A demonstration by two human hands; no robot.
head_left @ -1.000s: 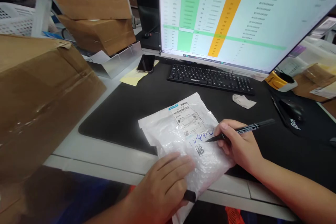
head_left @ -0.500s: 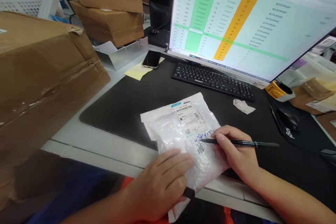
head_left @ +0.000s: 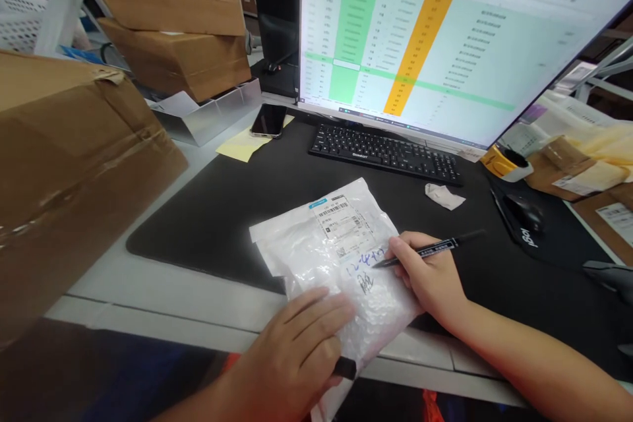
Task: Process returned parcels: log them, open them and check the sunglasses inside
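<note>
A white bubble mailer (head_left: 380, 306) lies at the desk's front edge, its lower corner hanging over. It bears a printed shipping label (head_left: 343, 227) and handwriting in blue and black ink. My left hand (head_left: 309, 339) is closed on the mailer's near left side, fingers flat across the top, with a black pen cap (head_left: 345, 368) sticking out beneath them. My right hand (head_left: 428, 270) pinches a black marker pen (head_left: 435, 248) and rests on the mailer's right side. The marker's tip is by the handwriting; whether it touches the plastic I cannot tell.
Behind the mailer stand a keyboard (head_left: 380, 153) and a monitor (head_left: 420, 33) showing a spreadsheet. A crumpled paper (head_left: 445, 196), a mouse (head_left: 524, 212) and a tape roll (head_left: 504, 163) are on the right. Cardboard boxes (head_left: 69, 178) and a phone (head_left: 268, 120) occupy the left.
The view has shifted, so most things sit further left. The marker has tilted more steeply, its back end raised, and its tip is lower against the handwriting. My left hand keeps its hold.
</note>
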